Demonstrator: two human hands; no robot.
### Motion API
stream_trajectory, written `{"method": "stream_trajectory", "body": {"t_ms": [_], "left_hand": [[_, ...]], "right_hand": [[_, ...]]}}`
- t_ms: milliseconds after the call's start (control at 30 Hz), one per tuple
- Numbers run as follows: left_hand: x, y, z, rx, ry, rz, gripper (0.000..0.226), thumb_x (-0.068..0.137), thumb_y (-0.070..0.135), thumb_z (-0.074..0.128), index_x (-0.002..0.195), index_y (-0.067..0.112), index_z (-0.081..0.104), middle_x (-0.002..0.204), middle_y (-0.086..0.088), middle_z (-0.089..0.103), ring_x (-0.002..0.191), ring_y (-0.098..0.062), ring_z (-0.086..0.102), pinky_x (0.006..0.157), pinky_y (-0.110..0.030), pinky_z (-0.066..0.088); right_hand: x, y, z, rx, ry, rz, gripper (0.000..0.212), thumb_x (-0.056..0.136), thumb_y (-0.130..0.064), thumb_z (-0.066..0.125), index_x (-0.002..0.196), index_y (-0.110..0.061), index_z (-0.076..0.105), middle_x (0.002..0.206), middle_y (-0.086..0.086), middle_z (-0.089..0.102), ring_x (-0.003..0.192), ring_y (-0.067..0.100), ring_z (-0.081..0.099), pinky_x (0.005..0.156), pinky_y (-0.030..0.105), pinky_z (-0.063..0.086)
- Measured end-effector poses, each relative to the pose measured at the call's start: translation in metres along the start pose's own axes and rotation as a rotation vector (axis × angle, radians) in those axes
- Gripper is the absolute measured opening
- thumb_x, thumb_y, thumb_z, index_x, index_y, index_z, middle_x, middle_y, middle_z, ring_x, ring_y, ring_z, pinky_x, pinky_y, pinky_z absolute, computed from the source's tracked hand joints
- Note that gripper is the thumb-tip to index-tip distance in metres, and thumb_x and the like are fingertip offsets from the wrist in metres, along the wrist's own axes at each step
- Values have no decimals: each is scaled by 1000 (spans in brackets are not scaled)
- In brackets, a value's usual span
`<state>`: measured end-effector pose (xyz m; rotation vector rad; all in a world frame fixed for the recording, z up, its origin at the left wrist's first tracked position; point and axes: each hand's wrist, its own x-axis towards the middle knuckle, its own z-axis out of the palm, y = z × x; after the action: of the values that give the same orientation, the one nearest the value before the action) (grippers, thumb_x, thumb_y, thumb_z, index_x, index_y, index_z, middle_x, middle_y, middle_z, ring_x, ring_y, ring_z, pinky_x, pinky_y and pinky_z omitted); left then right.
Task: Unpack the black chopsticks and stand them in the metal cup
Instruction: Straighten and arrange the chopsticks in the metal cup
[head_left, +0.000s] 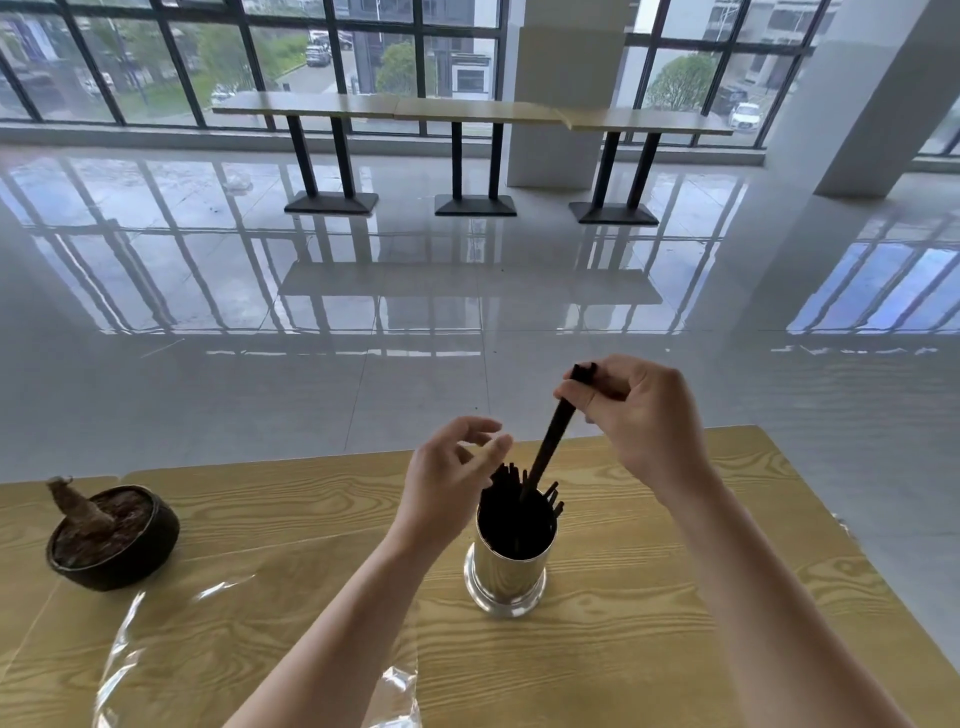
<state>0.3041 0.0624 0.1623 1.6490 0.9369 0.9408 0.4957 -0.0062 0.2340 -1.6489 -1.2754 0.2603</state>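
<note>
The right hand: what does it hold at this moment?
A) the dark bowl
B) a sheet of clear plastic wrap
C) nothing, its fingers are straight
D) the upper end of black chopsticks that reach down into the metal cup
D: the right hand pinches the upper end of the black chopsticks, which slant down into the metal cup.

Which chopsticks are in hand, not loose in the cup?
The slanted chopsticks the right hand pinches near their top; they rise above the others, which stand free in the cup.
</note>
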Motion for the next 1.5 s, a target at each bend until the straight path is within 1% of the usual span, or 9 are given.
{"method": "stream_trajectory", "body": {"t_ms": [133, 300, 400, 533, 667, 833, 1100, 1233, 1500], "left_hand": [[-22, -39, -20, 69, 163, -127, 12, 85, 15, 73, 91, 25, 71, 78, 3, 70, 65, -4, 61, 62, -24, 52], [-54, -69, -13, 202, -11, -221, 27, 74, 25, 80, 96, 32, 67, 81, 2, 67, 71, -12, 62, 70, -32, 57], [-57, -73, -2, 309, -75, -206, 33, 74, 35, 85, 100, 32, 65, 71, 6, 63, 64, -6, 58, 68, -30, 55], [-48, -70, 9, 308, -55, -211, 25, 77, 35, 84, 94, 32, 67, 65, 7, 61, 58, -3, 55, 62, -28, 52], [-36, -68, 20, 267, 18, -212, 11, 81, 28, 81, 84, 29, 70, 65, 8, 64, 57, -1, 57, 58, -18, 47], [-29, -69, 28, 197, 101, -225, 16, 82, 22, 80, 85, 31, 67, 71, 5, 71, 65, -6, 66, 62, -22, 55], [-23, -72, 37, 206, 183, -300, 18, 80, 21, 80, 70, 25, 66, 66, 8, 68, 64, 0, 63, 55, -11, 46], [-17, -73, 39, 237, 178, -343, 18, 80, 24, 79, 69, 27, 66, 66, 10, 68, 63, -1, 63, 55, -14, 48], [-24, -77, 39, 170, 162, -343, 17, 78, 20, 80, 69, 24, 67, 64, 8, 68, 60, 3, 61, 52, -10, 45]], "right_hand": [[-15, 31, 1, -1, 62, 111, 7, 81, -31, 82, 83, -34, 76, 73, -16, 76, 65, 4, 71, 64, 35, 60], [-39, 56, 35, -19, 4, 209, 7, 83, -25, 82, 79, -28, 77, 65, -8, 73, 63, 16, 68, 61, 39, 57], [-46, 64, 55, -84, -79, 197, 5, 83, -23, 81, 80, -22, 78, 69, -11, 73, 63, 9, 65, 59, 33, 55], [-48, 70, 67, -238, -216, 217, 8, 85, -29, 78, 88, -21, 77, 79, -12, 73, 73, 6, 66, 58, 15, 43], [-43, 69, 72, -335, -277, 213, 9, 87, -30, 76, 88, -21, 74, 78, -8, 72, 73, 11, 65, 54, 15, 41], [-41, 66, 74, -368, -234, 108, 29, 86, -23, 77, 114, -15, 73, 97, -2, 75, 84, 14, 68, 73, 23, 52], [-42, 69, 80, -454, -259, -5, 12, 87, -10, 74, 97, -11, 78, 96, 3, 77, 90, 20, 70, 79, 28, 55], [-31, 67, 81, -424, -190, -21, 12, 88, -10, 72, 99, -13, 78, 96, 1, 77, 91, 18, 70, 77, 22, 51], [1, 66, 90, -518, -594, -33, 37, 99, -22, 58, 135, -26, 62, 131, -3, 67, 129, 22, 45, 106, 38, 41]]}}
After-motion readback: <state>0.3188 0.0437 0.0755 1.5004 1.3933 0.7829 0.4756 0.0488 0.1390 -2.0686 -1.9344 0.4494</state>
